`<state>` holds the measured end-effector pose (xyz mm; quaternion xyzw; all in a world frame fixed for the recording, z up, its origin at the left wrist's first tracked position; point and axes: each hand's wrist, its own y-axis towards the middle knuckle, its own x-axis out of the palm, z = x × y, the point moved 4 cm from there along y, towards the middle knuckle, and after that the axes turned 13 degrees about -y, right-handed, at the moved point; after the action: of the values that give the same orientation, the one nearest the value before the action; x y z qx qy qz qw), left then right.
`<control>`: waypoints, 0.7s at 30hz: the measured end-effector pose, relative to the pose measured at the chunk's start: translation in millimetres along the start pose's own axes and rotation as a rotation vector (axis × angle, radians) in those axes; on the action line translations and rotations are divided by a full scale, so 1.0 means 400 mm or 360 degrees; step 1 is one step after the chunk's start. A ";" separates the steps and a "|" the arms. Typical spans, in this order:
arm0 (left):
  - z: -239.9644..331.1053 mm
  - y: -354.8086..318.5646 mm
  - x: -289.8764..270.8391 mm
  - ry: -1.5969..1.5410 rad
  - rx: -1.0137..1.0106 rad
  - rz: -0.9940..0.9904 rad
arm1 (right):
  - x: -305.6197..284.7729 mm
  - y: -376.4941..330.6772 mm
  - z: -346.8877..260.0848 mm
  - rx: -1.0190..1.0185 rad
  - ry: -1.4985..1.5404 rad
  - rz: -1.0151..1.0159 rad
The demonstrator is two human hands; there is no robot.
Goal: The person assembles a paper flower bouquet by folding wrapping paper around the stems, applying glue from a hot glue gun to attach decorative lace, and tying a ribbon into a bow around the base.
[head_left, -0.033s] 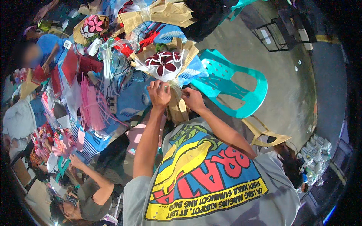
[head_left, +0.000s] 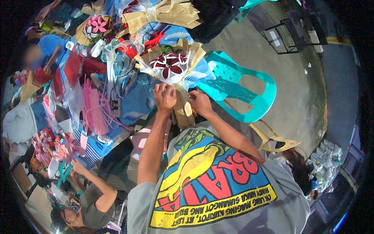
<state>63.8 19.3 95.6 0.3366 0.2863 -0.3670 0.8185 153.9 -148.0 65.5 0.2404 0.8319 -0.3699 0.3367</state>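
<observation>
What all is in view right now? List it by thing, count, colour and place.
Bouquet in hand: one, dark red and white in white and brown wrap, centre top
Pink-flowered bouquet: one, pink and white, upper left
Brown-wrapped bundle: one, brown, top
Pink stems: many, pink, left of the hands
Patterned cloth: count unclear, blue, on the table
Teal chair: one, teal, right of the hands
Yellow chair: one, yellow, lower right
Packets: pile, silvery, far right
Co-workers: at least two, blue and dark tops, left side
Left hand: one, bare, at the bouquet's neck
Right hand: one, bare, just right of it
</observation>
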 end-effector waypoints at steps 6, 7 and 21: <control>0.000 -0.009 -0.010 -0.0042 0.0057 -0.0001 | -0.090 -0.004 -0.020 -0.0045 0.0033 0.0189; -0.001 -0.013 -0.012 -0.0037 0.0066 0.0007 | -0.096 -0.003 -0.023 -0.0092 0.0017 0.0244; 0.009 0.001 -0.012 -0.0035 0.0088 -0.0130 | 0.071 0.060 0.043 -0.0121 0.0519 -0.0006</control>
<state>62.2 18.8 101.2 0.3432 0.2805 -0.4116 0.7963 157.4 -142.3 24.9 0.2827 0.8893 -0.2950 0.2055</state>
